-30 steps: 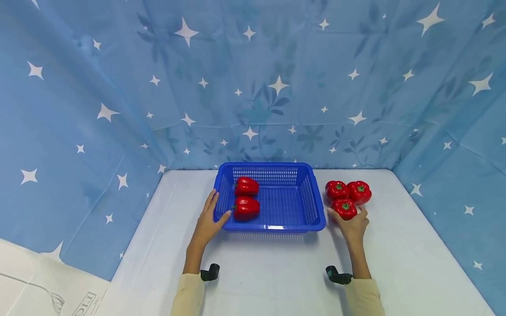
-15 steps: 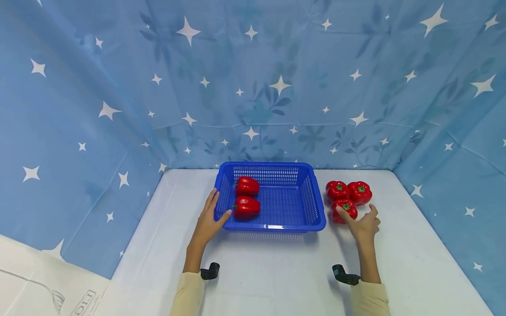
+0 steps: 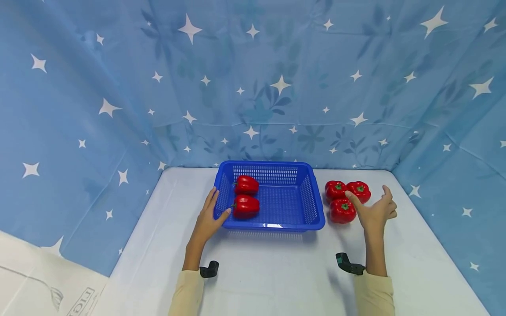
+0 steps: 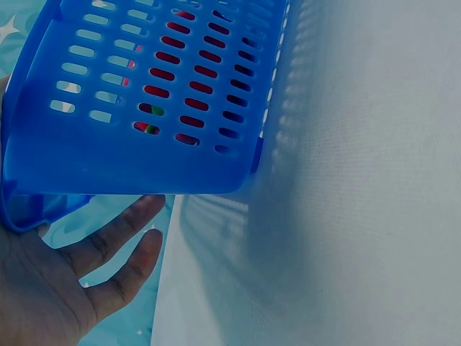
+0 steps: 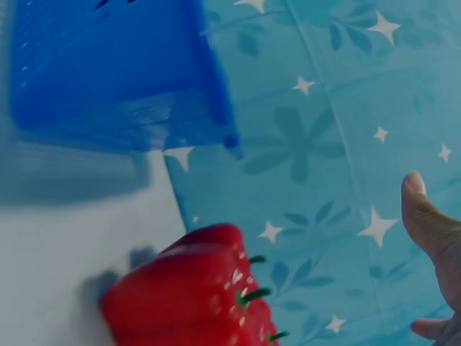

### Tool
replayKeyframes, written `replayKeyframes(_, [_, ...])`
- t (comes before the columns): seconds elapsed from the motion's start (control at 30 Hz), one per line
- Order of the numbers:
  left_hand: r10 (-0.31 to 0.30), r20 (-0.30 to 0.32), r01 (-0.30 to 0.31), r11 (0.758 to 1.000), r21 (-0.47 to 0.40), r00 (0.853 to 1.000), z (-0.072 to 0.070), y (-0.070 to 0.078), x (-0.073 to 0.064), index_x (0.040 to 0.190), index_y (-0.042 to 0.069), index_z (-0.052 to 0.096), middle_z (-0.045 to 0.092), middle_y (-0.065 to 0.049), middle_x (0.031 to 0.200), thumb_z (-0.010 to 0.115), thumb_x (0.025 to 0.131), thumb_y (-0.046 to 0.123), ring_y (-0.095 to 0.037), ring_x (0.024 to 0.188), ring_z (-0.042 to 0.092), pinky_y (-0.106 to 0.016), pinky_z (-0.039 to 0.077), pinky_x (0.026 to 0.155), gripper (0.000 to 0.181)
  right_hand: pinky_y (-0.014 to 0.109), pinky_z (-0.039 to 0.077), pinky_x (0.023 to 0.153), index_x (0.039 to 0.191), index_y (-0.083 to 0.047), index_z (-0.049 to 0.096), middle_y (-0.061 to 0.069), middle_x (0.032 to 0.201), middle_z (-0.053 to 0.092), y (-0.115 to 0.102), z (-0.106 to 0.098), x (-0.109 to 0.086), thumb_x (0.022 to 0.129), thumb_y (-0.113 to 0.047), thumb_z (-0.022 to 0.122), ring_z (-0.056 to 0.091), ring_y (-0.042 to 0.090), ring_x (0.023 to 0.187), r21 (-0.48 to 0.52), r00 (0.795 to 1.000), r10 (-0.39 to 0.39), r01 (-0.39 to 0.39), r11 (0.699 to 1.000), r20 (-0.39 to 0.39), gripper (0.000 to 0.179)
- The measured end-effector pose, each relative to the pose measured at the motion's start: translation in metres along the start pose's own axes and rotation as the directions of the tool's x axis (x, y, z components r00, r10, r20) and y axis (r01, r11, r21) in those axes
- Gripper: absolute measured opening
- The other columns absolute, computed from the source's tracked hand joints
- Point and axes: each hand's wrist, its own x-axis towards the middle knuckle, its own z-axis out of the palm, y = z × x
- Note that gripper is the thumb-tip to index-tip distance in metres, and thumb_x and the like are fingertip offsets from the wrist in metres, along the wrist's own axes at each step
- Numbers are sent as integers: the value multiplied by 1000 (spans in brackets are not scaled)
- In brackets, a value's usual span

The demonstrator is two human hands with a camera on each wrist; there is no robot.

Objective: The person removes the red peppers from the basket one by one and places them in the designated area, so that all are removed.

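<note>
A blue plastic basket (image 3: 272, 225) stands on the white table, with two red bell peppers (image 3: 246, 207) lying on their sides in its left part. My left hand (image 3: 207, 221) rests at its front left corner, fingers spread along the left rim and thumb over the front corner. In the left wrist view, two fingers (image 4: 119, 281) extend loosely beside the perforated wall. Right of the basket, three more red bell peppers (image 3: 342, 211) sit bunched together, green stems up. My right hand (image 3: 373, 215) is raised beside them, thumb and fingers spread wide, holding nothing.
Blue star-patterned cloth (image 3: 272, 87) hangs behind and along both sides of the table (image 3: 272, 276). A black camera is strapped to each wrist. Pale printed material (image 3: 47, 281) lies at the lower left.
My right hand has come off the front pepper, opened wider and moved up and right. The three peppers stay bunched beside the basket. My left hand keeps its place at the rim.
</note>
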Motion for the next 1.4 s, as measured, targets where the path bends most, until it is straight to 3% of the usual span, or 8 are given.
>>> replayKeyframes(0.2, [-14, -5, 14, 1000, 21, 1000, -1, 0, 0, 157, 16, 22, 12, 1, 166, 62, 91, 49, -37, 149, 23, -64, 32, 110, 84, 62, 31, 113, 156, -24, 13, 13, 160, 19, -33, 11, 3, 83, -45, 74, 18, 30, 148, 127, 989, -125, 115, 985, 74, 98])
replayKeyframes(0.37, [-15, -2, 15, 1000, 16, 1000, 1, 0, 1, 157, 16, 22, 12, 0, 166, 63, 91, 47, -38, 149, 22, -64, 32, 109, 83, 59, 33, 114, 156, -26, 15, 11, 160, 25, -56, 29, 8, 83, -42, 75, 24, 32, 148, 258, 939, -250, 187, 948, 237, 96])
replayKeyframes(0.47, [-13, 2, 13, 1000, 21, 1000, 1, 1, 0, 157, 16, 22, 12, 0, 166, 62, 91, 48, -38, 149, 23, -64, 32, 109, 83, 59, 33, 114, 156, -25, 15, 15, 159, 27, -67, 45, 12, 87, -36, 73, 28, 36, 146, 345, 879, -298, 168, 923, 371, 91])
replayKeyframes(0.6, [-13, -9, 13, 1000, 20, 1000, 0, 0, 0, 156, 16, 24, 14, 0, 165, 62, 91, 50, -38, 149, 24, -64, 32, 110, 83, 59, 33, 114, 157, -21, 14, 20, 158, 25, -80, 70, 12, 91, -29, 69, 30, 39, 145, 393, 771, -319, 97, 914, 552, 86])
replayKeyframes(0.8, [-15, 4, 15, 1000, 19, 1000, 0, 0, 1, 157, 18, 23, 13, 1, 166, 61, 91, 51, -37, 149, 23, -63, 32, 111, 83, 59, 37, 110, 155, -13, 21, 26, 158, 22, -105, 99, 2, 94, -21, 65, 32, 46, 142, 328, 590, -303, 69, 942, 748, 76])
replayKeyframes(0.9, [-19, 7, 19, 1000, 21, 1000, 1, 0, 1, 157, 19, 22, 12, 3, 166, 61, 91, 51, -35, 150, 22, -62, 32, 111, 83, 59, 39, 108, 154, -16, 27, 24, 157, 26, -104, 122, 6, 93, -26, 66, 38, 46, 139, 272, 526, -268, 70, 960, 807, 73])
replayKeyframes(1.2, [-25, 6, 25, 1000, 16, 1000, 0, 2, -1, 157, 19, 23, 12, 3, 166, 62, 91, 49, -35, 150, 22, -62, 32, 111, 82, 62, 38, 108, 149, -21, 37, 21, 153, 32, -97, 184, 11, 90, -27, 71, 41, 45, 136, 159, 398, -152, 16, 987, 905, 69])
replayKeyframes(1.4, [-5, -6, 5, 1000, 7, 1000, 0, 1, -1, 156, 15, 25, 13, 3, 165, 63, 91, 48, -35, 149, 24, -62, 33, 111, 82, 62, 38, 108, 149, -22, 38, 21, 155, 30, -99, 211, 7, 90, -23, 71, 36, 44, 140, 113, 361, -78, -77, 991, 929, 68])
